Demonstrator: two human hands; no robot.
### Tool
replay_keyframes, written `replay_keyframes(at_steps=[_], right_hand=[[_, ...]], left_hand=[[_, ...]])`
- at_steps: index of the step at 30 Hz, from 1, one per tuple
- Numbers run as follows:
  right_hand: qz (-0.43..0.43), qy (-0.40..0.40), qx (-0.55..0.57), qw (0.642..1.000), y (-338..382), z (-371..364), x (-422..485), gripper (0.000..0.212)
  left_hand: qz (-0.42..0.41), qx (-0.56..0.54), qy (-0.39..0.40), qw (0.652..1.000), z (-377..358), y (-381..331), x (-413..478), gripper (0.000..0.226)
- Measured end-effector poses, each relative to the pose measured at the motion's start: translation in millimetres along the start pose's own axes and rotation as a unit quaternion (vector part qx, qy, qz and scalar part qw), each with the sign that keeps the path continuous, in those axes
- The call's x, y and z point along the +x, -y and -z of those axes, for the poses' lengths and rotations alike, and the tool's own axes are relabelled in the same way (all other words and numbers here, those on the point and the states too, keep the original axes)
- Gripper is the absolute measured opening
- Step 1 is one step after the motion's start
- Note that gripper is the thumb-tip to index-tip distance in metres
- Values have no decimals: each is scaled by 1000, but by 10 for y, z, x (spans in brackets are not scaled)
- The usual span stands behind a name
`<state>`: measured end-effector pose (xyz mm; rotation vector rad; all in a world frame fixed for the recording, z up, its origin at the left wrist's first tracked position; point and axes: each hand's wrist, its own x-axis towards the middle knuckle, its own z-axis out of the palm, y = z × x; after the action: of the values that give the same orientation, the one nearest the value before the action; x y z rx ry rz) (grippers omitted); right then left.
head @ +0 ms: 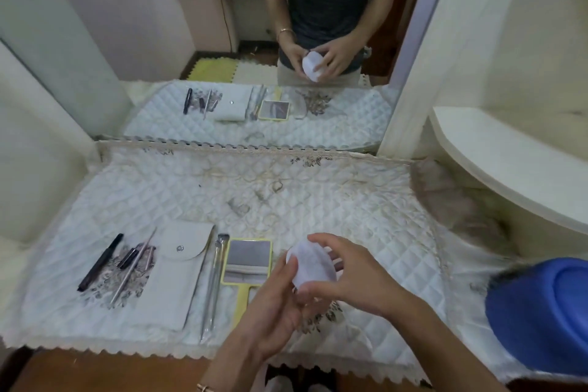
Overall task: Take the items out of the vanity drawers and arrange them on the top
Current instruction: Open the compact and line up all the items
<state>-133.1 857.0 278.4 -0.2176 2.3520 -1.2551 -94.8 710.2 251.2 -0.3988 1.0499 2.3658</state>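
Observation:
Both hands hold a white round pad or puff (310, 264) just above the vanity top's quilted white cover (366, 200). My left hand (280, 299) cups it from below, my right hand (353, 274) grips its right side. Laid out in a row on the left of the cover are a black pen-like stick (100, 262), small dark tubes (132, 256), a thin metal rod (132, 270), a white snap pouch (173, 270), two metal tools (213, 280) and a yellow-framed hand mirror (246, 261). No drawer shows in the view.
A large wall mirror (254, 41) stands behind the top and repeats the scene. A blue round lid or bowl (547, 312) sits at the right edge. A curved cream shelf (509, 162) juts out at the right. The lace trim (127, 350) marks the front edge.

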Motion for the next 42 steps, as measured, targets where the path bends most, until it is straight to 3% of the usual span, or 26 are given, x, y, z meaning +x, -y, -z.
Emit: replay_keyframes(at_steps=[8,14,19,23,26,29,34,38,40,42], right_hand=[[28,-29,-12,999,55,93,26,72],[28,-28,-28,999,18,114,31,81],[34,33,-70,996,12,140,35,86],[27,88,-79,993,-3,154,36,93],[57,87,-80,991,-9,130,23,89],[81,58,-63,993,20,85,3,88],[124,-11,-91,988,78,77,41,86],[220,-146,-229,937,11,86,115,75],[220,-124,-155,955,-18,95,116,76],[173,-83,6,981,-10,92,105,77]], left_hand=[[12,-10,3,1000,10,-23,51,52],[27,-13,22,999,4,-17,73,50],[43,-25,38,998,30,-66,73,51],[65,-3,61,996,109,-91,79,75],[64,-16,82,994,168,-81,90,90],[47,-42,85,994,181,-99,91,91],[-14,-105,19,994,231,-73,110,95],[-114,-127,-22,985,243,-123,128,87],[-147,-90,-64,983,195,-127,117,74],[-177,-24,-97,979,146,-108,104,63]])
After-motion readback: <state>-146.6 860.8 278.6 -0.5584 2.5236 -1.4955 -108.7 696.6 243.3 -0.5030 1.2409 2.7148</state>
